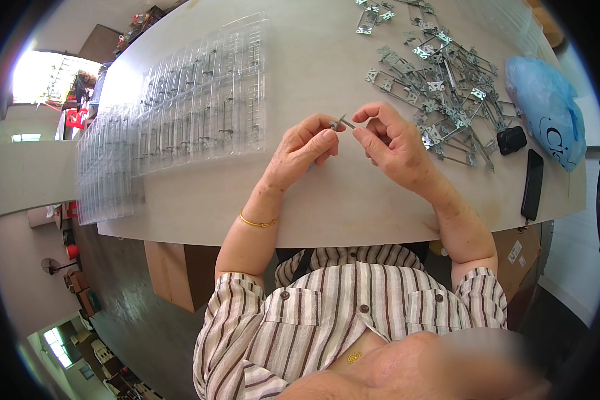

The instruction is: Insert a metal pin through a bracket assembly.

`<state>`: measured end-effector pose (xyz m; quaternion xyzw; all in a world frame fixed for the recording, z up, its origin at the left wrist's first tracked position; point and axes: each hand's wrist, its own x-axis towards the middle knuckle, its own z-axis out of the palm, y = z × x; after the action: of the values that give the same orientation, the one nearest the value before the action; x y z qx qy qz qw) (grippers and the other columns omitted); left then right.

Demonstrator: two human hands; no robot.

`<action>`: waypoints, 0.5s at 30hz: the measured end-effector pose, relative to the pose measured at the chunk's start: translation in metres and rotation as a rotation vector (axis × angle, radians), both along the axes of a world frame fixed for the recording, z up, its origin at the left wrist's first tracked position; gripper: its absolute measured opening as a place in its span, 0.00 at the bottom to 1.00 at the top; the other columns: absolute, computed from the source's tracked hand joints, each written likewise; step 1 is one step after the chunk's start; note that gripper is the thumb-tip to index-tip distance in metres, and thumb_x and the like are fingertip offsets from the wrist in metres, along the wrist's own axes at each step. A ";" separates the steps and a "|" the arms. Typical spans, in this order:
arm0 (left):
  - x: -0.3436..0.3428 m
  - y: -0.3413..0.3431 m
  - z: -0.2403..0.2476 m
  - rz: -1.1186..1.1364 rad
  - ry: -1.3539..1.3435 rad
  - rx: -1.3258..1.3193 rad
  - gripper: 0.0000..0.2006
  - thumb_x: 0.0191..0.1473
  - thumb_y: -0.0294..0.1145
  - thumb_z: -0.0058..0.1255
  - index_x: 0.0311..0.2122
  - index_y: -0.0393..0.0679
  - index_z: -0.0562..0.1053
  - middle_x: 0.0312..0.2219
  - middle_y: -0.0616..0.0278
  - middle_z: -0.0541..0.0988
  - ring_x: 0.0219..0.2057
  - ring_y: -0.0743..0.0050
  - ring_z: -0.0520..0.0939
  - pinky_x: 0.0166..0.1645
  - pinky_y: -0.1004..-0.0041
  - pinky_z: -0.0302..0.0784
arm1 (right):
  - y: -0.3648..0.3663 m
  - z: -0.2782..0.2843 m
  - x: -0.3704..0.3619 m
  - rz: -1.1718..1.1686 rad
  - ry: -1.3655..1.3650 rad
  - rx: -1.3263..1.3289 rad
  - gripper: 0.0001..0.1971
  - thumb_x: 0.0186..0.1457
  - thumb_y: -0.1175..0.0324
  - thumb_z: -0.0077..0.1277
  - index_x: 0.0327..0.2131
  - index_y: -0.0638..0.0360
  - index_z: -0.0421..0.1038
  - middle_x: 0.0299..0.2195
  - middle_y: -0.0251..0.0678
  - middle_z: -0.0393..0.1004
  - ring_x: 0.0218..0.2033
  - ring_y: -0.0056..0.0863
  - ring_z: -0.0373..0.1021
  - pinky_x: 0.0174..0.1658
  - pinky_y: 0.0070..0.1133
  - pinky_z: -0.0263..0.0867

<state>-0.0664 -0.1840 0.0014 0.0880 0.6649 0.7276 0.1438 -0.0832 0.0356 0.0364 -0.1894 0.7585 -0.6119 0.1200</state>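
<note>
Over the middle of the table, my left hand [307, 147] pinches a small grey metal bracket [342, 124] between thumb and fingers. A narrow end of the piece sticks out to the right. Facing it is my right hand [395, 143], its fingers curled and its thumb and index tips apart on either side of that end. Whether a right fingertip touches the metal I cannot tell. To the right lies a loose heap of similar metal brackets [447, 87] with thin bars. At the left, clear plastic trays [263, 87] hold rows of metal pieces.
A blue plastic bag [547, 110] rests at the table's right side. Near it are a small black case [511, 141] and a black phone-like slab [532, 185]. Cardboard boxes [167, 270] stand below the front edge of the table [340, 223].
</note>
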 end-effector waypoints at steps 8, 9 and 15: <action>-0.001 -0.004 0.002 0.009 0.008 -0.022 0.20 0.64 0.49 0.51 0.46 0.39 0.75 0.25 0.71 0.74 0.23 0.87 0.67 0.28 0.82 0.63 | -0.001 0.009 -0.001 0.081 -0.182 -0.068 0.11 0.65 0.71 0.49 0.49 0.61 0.65 0.18 0.26 0.68 0.19 0.14 0.64 0.24 0.15 0.60; -0.001 -0.005 0.002 0.006 0.000 -0.010 0.20 0.63 0.47 0.52 0.46 0.38 0.75 0.25 0.71 0.73 0.24 0.88 0.67 0.29 0.82 0.63 | -0.001 0.009 -0.001 0.084 -0.189 -0.078 0.11 0.65 0.71 0.49 0.49 0.61 0.65 0.19 0.26 0.68 0.19 0.14 0.64 0.24 0.15 0.60; 0.001 0.002 0.000 -0.028 0.069 -0.032 0.17 0.61 0.39 0.58 0.46 0.35 0.74 0.26 0.74 0.71 0.27 0.91 0.68 0.30 0.83 0.64 | 0.001 0.006 -0.003 0.103 -0.202 -0.068 0.11 0.65 0.68 0.49 0.48 0.61 0.66 0.19 0.26 0.70 0.19 0.13 0.65 0.25 0.15 0.61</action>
<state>-0.0649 -0.1820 0.0015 0.1202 0.6798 0.7112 0.1323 -0.0865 0.0367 0.0421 -0.1693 0.7107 -0.6462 0.2204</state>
